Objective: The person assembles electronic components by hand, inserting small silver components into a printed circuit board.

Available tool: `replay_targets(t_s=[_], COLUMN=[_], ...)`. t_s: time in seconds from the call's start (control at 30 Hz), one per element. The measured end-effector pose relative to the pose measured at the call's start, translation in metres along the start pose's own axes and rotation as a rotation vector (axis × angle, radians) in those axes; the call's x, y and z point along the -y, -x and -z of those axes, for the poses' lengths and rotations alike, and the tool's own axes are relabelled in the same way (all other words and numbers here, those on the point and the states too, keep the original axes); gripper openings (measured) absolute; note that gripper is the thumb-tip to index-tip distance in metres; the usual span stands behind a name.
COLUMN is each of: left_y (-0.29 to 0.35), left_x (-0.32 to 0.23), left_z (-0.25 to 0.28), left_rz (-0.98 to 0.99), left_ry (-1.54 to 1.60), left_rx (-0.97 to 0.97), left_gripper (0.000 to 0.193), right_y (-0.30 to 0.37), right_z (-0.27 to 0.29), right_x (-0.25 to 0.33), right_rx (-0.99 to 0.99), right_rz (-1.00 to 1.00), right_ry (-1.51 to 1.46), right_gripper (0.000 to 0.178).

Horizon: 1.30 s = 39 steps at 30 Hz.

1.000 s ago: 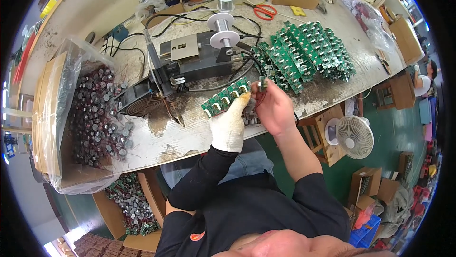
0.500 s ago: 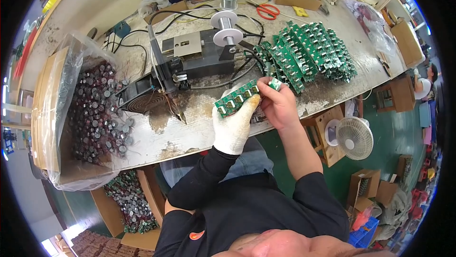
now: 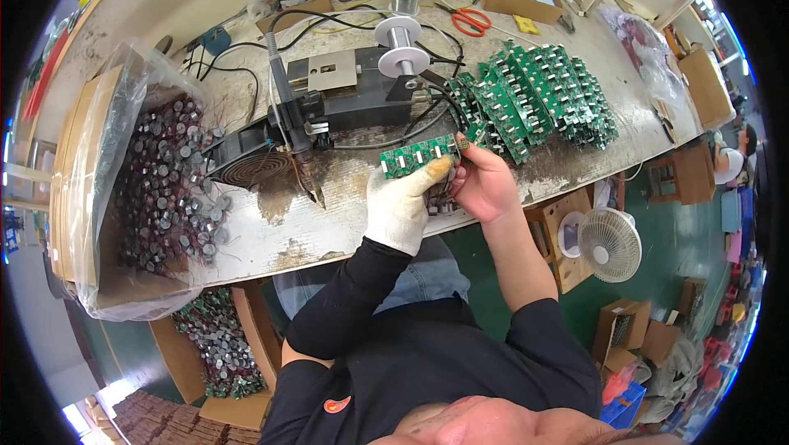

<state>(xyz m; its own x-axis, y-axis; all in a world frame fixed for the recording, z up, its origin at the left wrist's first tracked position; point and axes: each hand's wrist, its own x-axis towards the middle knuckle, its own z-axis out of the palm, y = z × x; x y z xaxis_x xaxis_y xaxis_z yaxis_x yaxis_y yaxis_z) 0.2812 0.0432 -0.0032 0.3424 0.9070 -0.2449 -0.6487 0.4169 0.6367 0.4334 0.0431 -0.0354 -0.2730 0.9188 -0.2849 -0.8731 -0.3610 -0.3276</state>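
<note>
Both hands have risen a little toward the desk since a moment ago, and the green circuit board strip point(image 3: 417, 156) now lies flatter between them. From the head camera, the left hand point(image 3: 403, 202), in a white glove, is closed around the strip from below, with the fingertips on its right end. The bare right hand point(image 3: 485, 184) is closed too, its fingers pinching the right end of the same strip, just beside the gloved fingers. This strip is held over the front edge of the desk point(image 3: 271, 239), near its middle. Behind it stands a black soldering machine point(image 3: 345, 104) with a wire spool point(image 3: 401, 38). A heap of green boards point(image 3: 534, 100) lies toward the right edge. A cardboard box of small round parts point(image 3: 160, 190) sits at the left edge.
</note>
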Motion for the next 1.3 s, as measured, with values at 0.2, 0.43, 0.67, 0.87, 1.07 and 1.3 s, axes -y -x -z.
replay_targets(t_s=[0.2,0.43,0.67,0.87,1.07,1.3], left_y=[0.002,0.012,0.004,0.005,0.006,0.001], left_x=[0.003,-0.011,-0.003,-0.002,-0.01,-0.002], left_z=[-0.008,-0.009,-0.008,-0.007,0.001,0.006], left_rz=[-0.165,-0.229,-0.123,-0.23,0.039,-0.128], left_ry=[-0.336,-0.429,-0.162,-0.542,-0.142,-0.373], left_rx=[-0.15,-0.064,-0.078,-0.065,0.007,-0.097], left_gripper=[0.022,0.031,0.022,0.029,0.032,0.032], right_y=[0.003,0.007,0.002,0.006,0.001,0.007], right_z=[-0.023,-0.012,-0.024,-0.02,-0.001,-0.022], right_x=[-0.019,-0.008,-0.011,-0.018,-0.009,-0.02], right_rx=[-0.176,0.014,-0.094,-0.175,-0.138,-0.137], right_rz=[0.321,0.257,0.176,0.442,0.242,0.421], right_ry=[0.236,0.177,0.007,0.221,0.031,0.285], right_gripper=[0.013,0.005,0.02,0.023,0.013,0.032])
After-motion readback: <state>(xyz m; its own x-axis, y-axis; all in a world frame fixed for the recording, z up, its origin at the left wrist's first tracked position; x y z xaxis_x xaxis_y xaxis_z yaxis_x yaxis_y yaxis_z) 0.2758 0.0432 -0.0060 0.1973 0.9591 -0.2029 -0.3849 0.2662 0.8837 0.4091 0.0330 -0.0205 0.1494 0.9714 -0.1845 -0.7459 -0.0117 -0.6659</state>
